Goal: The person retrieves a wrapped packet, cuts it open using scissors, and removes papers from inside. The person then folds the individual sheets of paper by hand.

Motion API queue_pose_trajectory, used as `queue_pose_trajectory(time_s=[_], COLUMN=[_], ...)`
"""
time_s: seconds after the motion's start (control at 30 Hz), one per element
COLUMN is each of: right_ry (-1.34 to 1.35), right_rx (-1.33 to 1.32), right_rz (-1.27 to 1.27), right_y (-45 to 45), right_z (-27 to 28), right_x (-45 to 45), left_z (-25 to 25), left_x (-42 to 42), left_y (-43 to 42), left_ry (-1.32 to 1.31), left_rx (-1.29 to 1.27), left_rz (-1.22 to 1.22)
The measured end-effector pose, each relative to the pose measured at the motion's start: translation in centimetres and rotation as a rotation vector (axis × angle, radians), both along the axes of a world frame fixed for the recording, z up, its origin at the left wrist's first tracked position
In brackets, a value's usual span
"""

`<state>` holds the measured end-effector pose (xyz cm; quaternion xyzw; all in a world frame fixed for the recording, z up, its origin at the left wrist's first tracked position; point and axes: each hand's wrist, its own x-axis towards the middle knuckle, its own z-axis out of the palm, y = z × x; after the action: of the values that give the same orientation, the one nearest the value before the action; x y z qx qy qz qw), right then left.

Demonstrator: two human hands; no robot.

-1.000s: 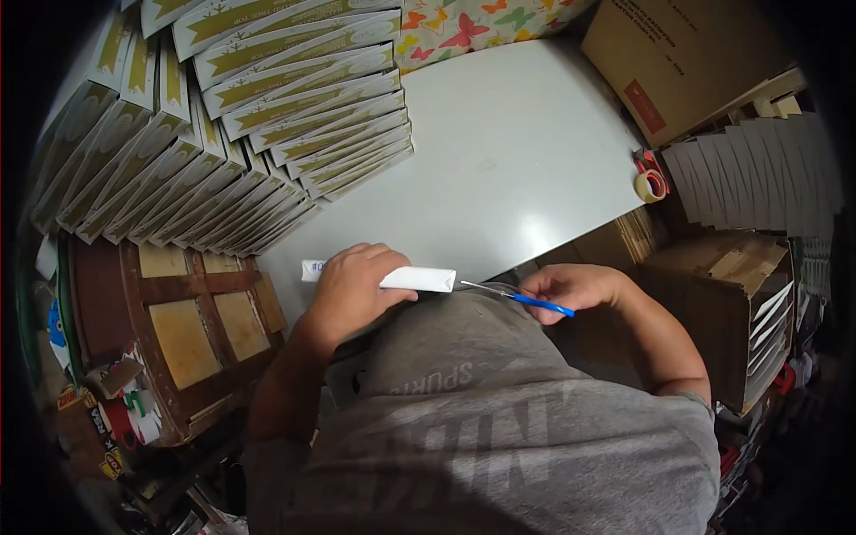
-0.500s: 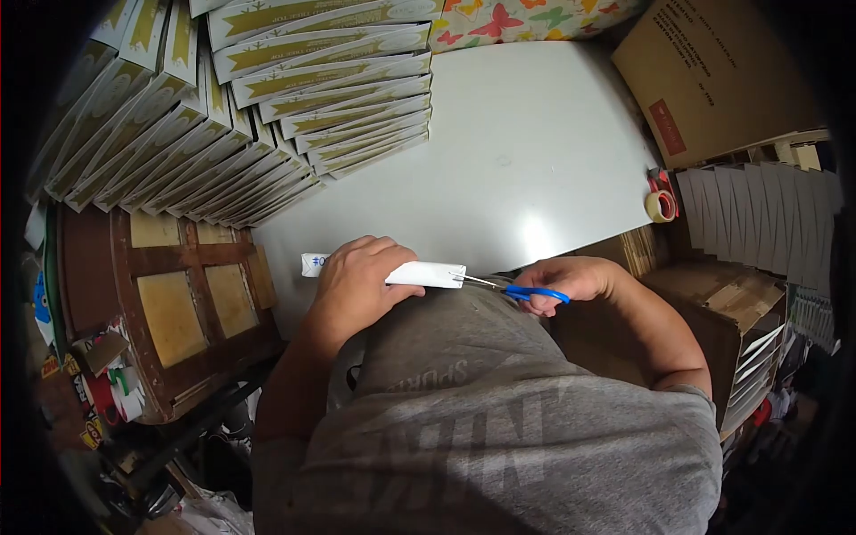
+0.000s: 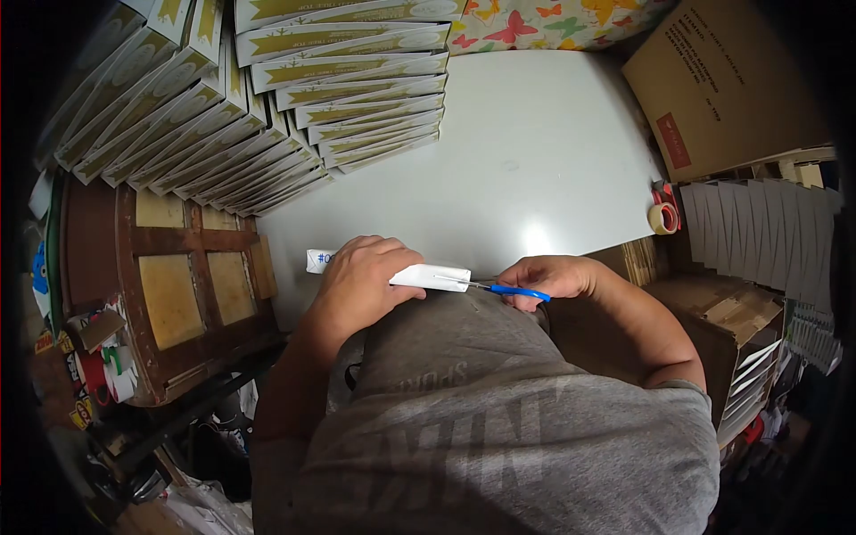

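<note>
My left hand [image 3: 364, 283] is wrapped over the middle of a long white package [image 3: 434, 276], which lies across the front edge of the white table against my shirt. Blue handwriting starting with "#0" shows at the package's left end. In my right hand [image 3: 546, 278] are scissors with blue handles [image 3: 522, 292], their blades pointing left. The blades overlap the package's right end; whether they are inside it or over it is hard to tell.
Rows of white and gold boxes [image 3: 348, 89] stand at the upper left of the white table [image 3: 535, 134]. A tape roll [image 3: 662, 218] sits at its right edge. A large carton [image 3: 727, 89] is at the upper right, an open carton [image 3: 704, 308] below, a wooden panel [image 3: 169, 299] at left.
The scissors in my right hand have moved left, from beside the package's right end to over it. My left hand still holds the package. The view has shifted slightly.
</note>
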<state>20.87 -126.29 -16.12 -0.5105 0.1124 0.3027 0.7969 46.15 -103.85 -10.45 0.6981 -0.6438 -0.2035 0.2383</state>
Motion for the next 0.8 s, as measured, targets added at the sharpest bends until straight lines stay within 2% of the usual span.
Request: queue_pose_trajectory(time_s=[0.23,0.4,0.53,0.8], right_ry=[-0.035,-0.015,-0.028,0.001], right_rx=[-0.111,-0.301,-0.373,-0.456], right_rz=[0.097,0.113,0.100,0.219], right_y=[0.6,0.7,1.0,0.3], right_z=[1.1,2.8,3.7,5.2], right_x=[1.1,0.7,1.9,4.2], left_z=[0.0,1.0,-1.9,-2.4], left_x=[-0.2,1.3,6.3,6.0], left_y=[1.2,3.4,7.4,7.6], left_ry=[-0.013,-0.112,0.424,0.467], left_rx=[0.033,-0.113,0.024,-0.030], left_rz=[-0.011,0.059,0.246,0.272])
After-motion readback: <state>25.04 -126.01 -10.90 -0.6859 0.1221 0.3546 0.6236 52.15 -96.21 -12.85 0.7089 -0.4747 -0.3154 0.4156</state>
